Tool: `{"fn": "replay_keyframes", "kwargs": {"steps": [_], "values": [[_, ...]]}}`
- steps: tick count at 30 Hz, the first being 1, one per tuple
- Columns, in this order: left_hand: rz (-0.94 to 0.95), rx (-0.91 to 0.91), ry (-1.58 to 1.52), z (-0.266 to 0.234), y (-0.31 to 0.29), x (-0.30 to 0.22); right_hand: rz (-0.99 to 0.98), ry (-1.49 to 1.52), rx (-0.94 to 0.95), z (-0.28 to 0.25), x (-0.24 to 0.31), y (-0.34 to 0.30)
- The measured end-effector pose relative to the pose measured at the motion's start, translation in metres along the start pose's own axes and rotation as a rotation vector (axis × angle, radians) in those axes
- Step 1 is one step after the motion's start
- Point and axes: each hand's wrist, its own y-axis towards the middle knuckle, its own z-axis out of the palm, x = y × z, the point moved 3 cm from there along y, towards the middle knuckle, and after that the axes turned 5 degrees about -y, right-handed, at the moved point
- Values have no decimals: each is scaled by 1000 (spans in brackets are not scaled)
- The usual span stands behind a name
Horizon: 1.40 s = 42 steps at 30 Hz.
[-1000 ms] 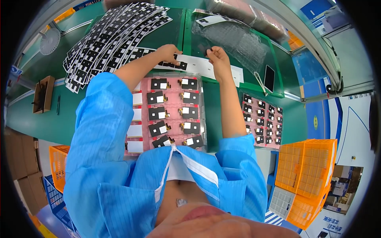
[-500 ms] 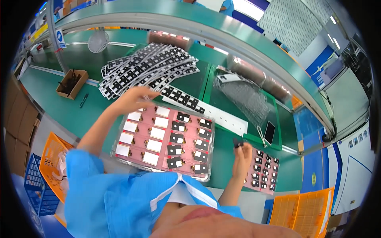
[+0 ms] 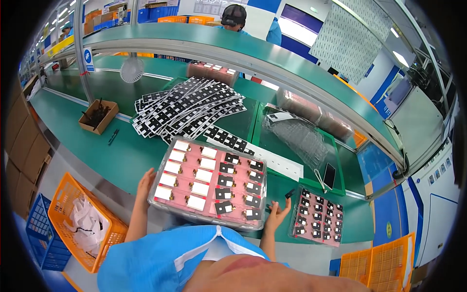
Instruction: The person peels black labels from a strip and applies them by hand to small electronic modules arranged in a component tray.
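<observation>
A clear plastic tray (image 3: pixel 204 217) with a pink lining lies in front of me. White-faced small parts (image 3: pixel 196 202) fill its left columns, black-faced ones (image 3: pixel 225 181) its right columns. My left hand (image 3: pixel 145 186) is at the tray's left edge, fingers stretched out, holding nothing that I can see; whether it touches the rim is unclear. Just off the tray's right front corner, my right hand (image 3: pixel 276 217) pinches a small black piece (image 3: pixel 290 193) at its fingertips. A strip of black stickers (image 3: pixel 227 138) on white backing runs behind the tray.
A heap of sticker strips (image 3: pixel 185 107) lies at the back left, by an open box of dark parts (image 3: pixel 98 117) and a pen (image 3: pixel 113 136). A smaller filled tray (image 3: pixel 317 214), plastic wrap (image 3: pixel 299 129) and a phone (image 3: pixel 329 175) are to the right. Orange baskets (image 3: pixel 87 228) flank the bench.
My left hand has come down from above the tray's back left corner to its left side. My right hand has moved lower and slightly left, with the black piece. The view has tilted up.
</observation>
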Motion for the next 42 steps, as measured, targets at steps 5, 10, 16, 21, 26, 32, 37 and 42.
{"fn": "replay_keyframes", "kwargs": {"steps": [5,10,16,21,26,32,37,42], "values": [[29,14,-8,-17,25,32,25,-99,19,10,9,-2],[84,-2,105,10,17,10,-51,-167,8,12,5,5],[155,-23,110,18,9,9,-77,-209,17,12,8,7],[160,-10,117,17,1,12,-98,-174,-53,6,1,0],[189,-54,146,-15,28,23,-216,11,-142,-15,-28,21],[391,-207,136,8,-37,-47,94,277,-194,-28,51,27],[732,-14,515,72,-96,-86,1,515,123,2,132,3],[823,445,1005,140,-102,-86,56,51,447,53,164,-51]]}}
